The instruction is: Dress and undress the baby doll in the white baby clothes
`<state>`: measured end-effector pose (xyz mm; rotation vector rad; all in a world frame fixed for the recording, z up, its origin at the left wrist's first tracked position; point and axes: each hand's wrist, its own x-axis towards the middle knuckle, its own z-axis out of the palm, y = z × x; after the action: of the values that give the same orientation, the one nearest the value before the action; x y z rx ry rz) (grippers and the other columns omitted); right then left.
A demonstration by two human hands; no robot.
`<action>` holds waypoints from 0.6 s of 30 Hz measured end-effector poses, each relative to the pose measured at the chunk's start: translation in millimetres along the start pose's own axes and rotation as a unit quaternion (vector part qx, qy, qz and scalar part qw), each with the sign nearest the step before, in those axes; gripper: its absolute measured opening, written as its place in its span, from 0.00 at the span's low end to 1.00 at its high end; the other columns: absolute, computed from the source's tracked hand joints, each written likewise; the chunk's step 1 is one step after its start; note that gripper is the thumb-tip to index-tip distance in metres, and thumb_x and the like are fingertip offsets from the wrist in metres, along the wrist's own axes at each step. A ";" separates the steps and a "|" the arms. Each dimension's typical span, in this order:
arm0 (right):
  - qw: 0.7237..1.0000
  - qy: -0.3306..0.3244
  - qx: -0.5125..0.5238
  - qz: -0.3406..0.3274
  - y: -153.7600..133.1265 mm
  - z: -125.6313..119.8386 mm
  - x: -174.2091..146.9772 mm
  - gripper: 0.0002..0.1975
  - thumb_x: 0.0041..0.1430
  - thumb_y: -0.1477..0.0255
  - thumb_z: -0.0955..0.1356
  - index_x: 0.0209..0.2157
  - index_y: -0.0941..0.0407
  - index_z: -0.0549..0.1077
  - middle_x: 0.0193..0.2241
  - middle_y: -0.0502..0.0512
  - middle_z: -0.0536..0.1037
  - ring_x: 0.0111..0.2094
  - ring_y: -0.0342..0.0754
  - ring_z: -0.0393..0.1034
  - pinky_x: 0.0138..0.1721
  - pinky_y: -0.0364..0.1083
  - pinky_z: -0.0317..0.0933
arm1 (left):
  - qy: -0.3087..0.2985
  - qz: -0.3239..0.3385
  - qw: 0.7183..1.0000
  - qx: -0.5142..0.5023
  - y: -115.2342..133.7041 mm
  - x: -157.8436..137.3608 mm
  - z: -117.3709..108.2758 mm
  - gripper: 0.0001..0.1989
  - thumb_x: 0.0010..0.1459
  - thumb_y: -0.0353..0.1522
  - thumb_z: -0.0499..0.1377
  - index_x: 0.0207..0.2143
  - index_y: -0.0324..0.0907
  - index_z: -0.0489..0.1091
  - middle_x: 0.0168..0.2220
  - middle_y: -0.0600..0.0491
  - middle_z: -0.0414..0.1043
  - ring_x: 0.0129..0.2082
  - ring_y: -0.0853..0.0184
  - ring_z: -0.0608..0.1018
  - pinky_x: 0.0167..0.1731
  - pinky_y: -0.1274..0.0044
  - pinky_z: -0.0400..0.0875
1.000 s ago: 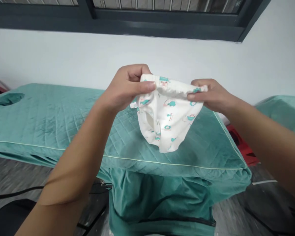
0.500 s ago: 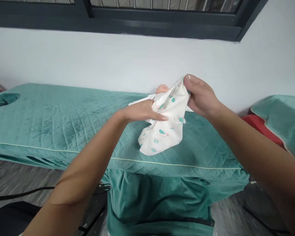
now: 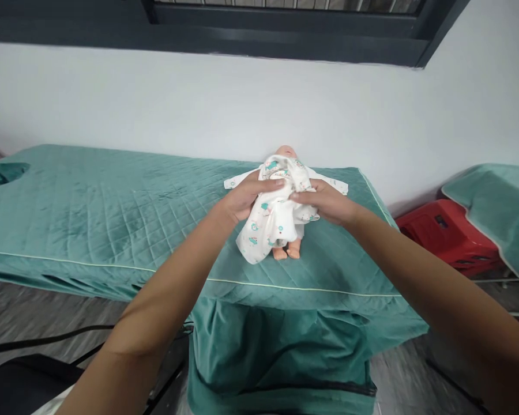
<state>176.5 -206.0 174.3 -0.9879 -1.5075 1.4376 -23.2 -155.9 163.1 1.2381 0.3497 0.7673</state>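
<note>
A baby doll (image 3: pixel 286 151) lies on its back on the green bed, its head toward the wall and its bare feet toward me. Long white sleeves (image 3: pixel 337 185) spread out on both sides of it. Over its body I hold a white baby garment (image 3: pixel 263 225) with green and pink prints, bunched near the top and hanging loose below. My left hand (image 3: pixel 253 193) grips its left side, thumb on top. My right hand (image 3: pixel 324 200) pinches the right side, close to my left thumb. The garment hides most of the doll's torso.
The quilted green bed cover (image 3: pixel 112 213) reaches to the white wall, with a face hole (image 3: pixel 6 174) at the far left. A red plastic stool (image 3: pixel 450 236) stands right of the bed. A black cable (image 3: pixel 47 332) runs at lower left.
My right hand has come down and left, close to my left hand, and the stretched garment is now bunched between them. The doll's feet and both sleeves have come into view.
</note>
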 end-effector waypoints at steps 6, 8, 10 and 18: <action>0.976 0.119 0.164 -0.085 4.1 2.2 9.2 0.16 0.51 0.59 0.75 0.36 0.54 0.77 0.36 0.55 0.83 0.46 0.56 0.76 0.50 0.53 0.71 | -0.062 -0.098 0.993 0.016 -13.6 -10.8 -13.9 0.29 0.41 0.39 0.75 0.45 0.35 0.76 0.41 0.42 0.82 0.35 0.57 0.83 0.36 0.70 0.78; 0.980 0.097 0.161 -0.058 5.3 0.4 8.3 0.19 0.52 0.55 0.74 0.38 0.54 0.77 0.37 0.56 0.83 0.47 0.57 0.76 0.48 0.53 0.72 | -0.045 -0.106 0.993 0.019 -16.7 -11.3 -14.6 0.27 0.40 0.36 0.76 0.44 0.36 0.77 0.41 0.42 0.82 0.38 0.57 0.84 0.39 0.70 0.78; 0.988 0.060 0.139 -0.022 7.9 -2.2 4.8 0.23 0.51 0.50 0.74 0.39 0.54 0.77 0.37 0.57 0.83 0.45 0.57 0.77 0.45 0.52 0.73 | -0.003 -0.063 0.998 0.002 -18.8 -9.1 -13.3 0.26 0.42 0.35 0.75 0.44 0.37 0.77 0.42 0.44 0.82 0.41 0.57 0.83 0.44 0.70 0.77; 0.997 -0.036 -0.039 0.052 30.5 -5.3 3.9 0.24 0.48 0.55 0.79 0.42 0.55 0.80 0.40 0.56 0.84 0.45 0.55 0.77 0.50 0.53 0.72 | 0.072 -0.015 0.995 -0.061 -26.3 -3.0 -0.8 0.26 0.50 0.44 0.71 0.47 0.39 0.75 0.41 0.46 0.82 0.41 0.56 0.83 0.41 0.70 0.77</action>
<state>180.1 -199.1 144.1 -1.0849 -1.5959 1.5108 -17.2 -160.6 137.7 1.0644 0.4320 0.8429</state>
